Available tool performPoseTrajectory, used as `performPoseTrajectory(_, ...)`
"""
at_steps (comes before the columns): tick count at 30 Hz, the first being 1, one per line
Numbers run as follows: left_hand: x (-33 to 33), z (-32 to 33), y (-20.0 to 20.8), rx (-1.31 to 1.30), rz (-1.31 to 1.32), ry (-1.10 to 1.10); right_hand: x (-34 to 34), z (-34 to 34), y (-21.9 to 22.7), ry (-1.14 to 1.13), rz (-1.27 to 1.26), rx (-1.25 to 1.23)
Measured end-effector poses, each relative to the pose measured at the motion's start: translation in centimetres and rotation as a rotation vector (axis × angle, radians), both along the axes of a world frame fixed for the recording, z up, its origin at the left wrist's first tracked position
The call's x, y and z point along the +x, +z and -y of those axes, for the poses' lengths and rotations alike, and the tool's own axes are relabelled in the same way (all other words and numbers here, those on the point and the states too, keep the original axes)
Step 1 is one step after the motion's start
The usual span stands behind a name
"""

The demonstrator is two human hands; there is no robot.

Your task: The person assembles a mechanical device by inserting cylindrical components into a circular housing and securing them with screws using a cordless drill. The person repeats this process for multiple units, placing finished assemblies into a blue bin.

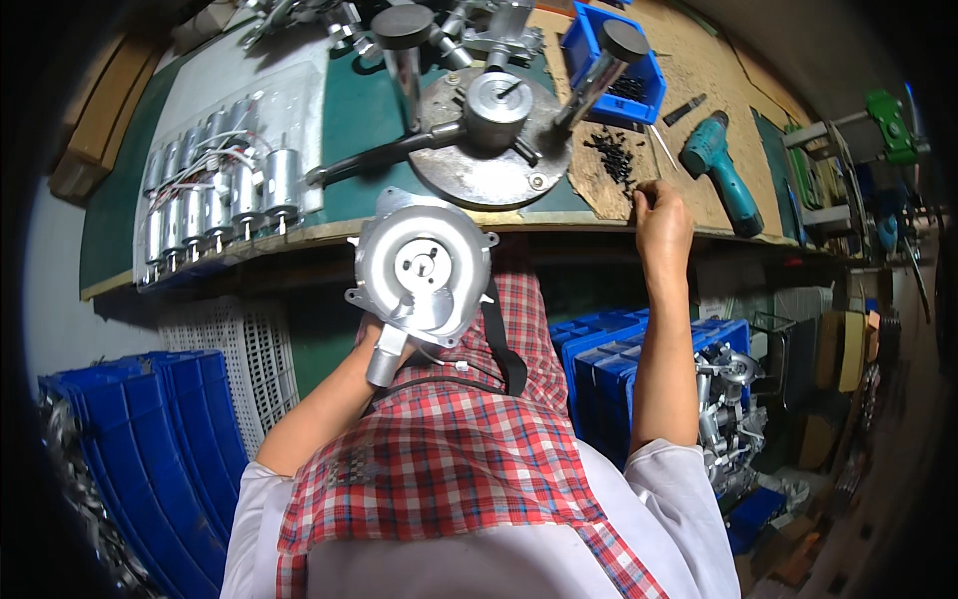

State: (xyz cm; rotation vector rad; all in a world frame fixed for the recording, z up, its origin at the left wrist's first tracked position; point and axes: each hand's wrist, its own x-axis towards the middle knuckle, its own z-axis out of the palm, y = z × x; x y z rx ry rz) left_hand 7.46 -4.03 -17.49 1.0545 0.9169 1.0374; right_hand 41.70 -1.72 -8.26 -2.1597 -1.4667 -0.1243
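Your left hand (368, 333) grips the housing (377, 256) from below, tilting its round face up, just off the bench edge over your lap. Most of that hand is hidden behind the metal. A cable (431, 356) hangs near the housing's spout, on the right of that hand.

Your right hand (665, 222) is closed in a pinch at the bench edge, just short of the loose screws (612, 157). Too small to tell whether a screw is between the fingertips.

Ahead of your right hand, past the screws: blue bin (654, 84) with more dark pieces inside, partly blocked by the jig's right post (591, 98). Just right of that hand lies the driver (736, 192), grip toward you. A thin rod (663, 149) sits between the two, farther ahead, with a black tool (685, 109) beyond it.

Straight ahead of your left hand, the jig (449, 178) fills the bench, its lever (371, 160) sticking out leftward between you and the far parts (509, 35). Motors (283, 188) lie in rows to that hand's left. Blue crates (602, 369) stand below your right forearm.
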Motion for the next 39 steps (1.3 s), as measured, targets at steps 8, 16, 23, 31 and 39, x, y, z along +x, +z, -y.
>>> performPoseTrajectory(8,0.9,0.0,0.7,0.074,-0.019,0.040,-0.2,-0.7,1.0,-0.032,0.013,-0.085)
performPoseTrajectory(16,0.7,-0.4,0.7,0.050,0.027,0.037,-7.1,2.0,4.8,0.306,-0.399,0.283)
performPoseTrajectory(23,0.4,0.6,1.0,-0.159,0.280,0.001,-16.8,6.4,3.4,0.651,-0.830,-0.064)
performPoseTrajectory(31,0.4,-0.1,4.1,0.456,-0.518,0.043,-16.3,6.0,2.3,0.474,-1.078,-0.306)
performPoseTrajectory(39,-0.5,-0.2,-5.9,-0.168,0.135,0.033,-12.5,5.2,3.1,0.446,-0.983,-0.051)
